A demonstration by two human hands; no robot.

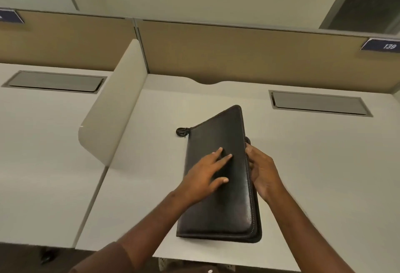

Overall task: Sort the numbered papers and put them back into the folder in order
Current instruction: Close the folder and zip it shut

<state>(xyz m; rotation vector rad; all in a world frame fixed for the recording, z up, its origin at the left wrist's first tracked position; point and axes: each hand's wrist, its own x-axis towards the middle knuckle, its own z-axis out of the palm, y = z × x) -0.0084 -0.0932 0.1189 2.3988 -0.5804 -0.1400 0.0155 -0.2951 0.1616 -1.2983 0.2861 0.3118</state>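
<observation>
1. Left hand (207,173): fingers straight and spread, lying flat on the front cover of the folder (218,186). The fingertips point toward the far right and the thumb rests lower on the cover. It presses or steadies and curls round nothing.
2. Right hand (263,175): placed against the folder's right edge, fingers bent round that edge near its middle, thumb on top beside the stitched seam. It grips the edge; how far the fingers reach under the cover cannot be told.
3. Arms: both forearms enter from the lower edge of the view and converge on the folder. The left forearm crosses the folder's lower left corner; a brown sleeve (104,259) shows at the left elbow. The right forearm runs up from the lower right, clear of the cover.
4. Folder: dark leather, zip-around, closed, lying flat on the white bench (313,175) near its front edge, turned slightly so its far corner leans right. A zip pull (180,132) lies on the bench at the folder's far left corner.
5. Surroundings: a grey hatch (320,103) is set into the bench at far right; a white divider (112,117) stands at left; a tan partition (238,52) at the back carries a blue tag (382,45) reading 139.
</observation>
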